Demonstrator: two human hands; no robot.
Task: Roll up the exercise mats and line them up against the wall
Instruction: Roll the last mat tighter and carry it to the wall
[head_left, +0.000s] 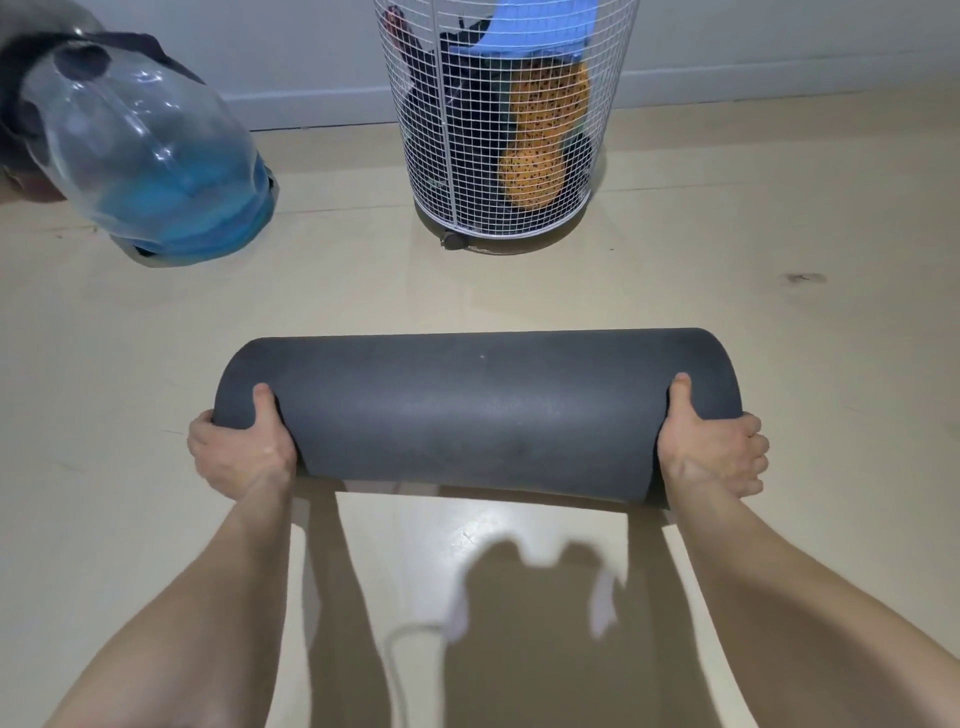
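Two bare forearms reach forward from the bottom of the view, one to each end of the load. The left hand (241, 452) is clamped on the left end of the dark grey rolled foam exercise mat (478, 410), thumb on top and fingers curled underneath. The right hand (714, 457) grips the right end the same way.

The mat is fully rolled. Shadow on the pale glossy floor (779, 312) beneath it suggests it is held clear of the floor, though contact cannot be ruled out. Its long axis runs left to right, square to the arms and roughly parallel to the grey-white wall (779, 41) ahead. Neither hand is nearer; the hold is symmetrical.

The wall lies straight beyond the mat, well apart from it. A white wire-mesh cylindrical basket (452, 156) stands directly ahead, near the wall. A large clear plastic bottle with a blue base (145, 156) lies to the left.

Judgement: rolling is complete for this mat and placement remains. The basket obstructs the direct line.
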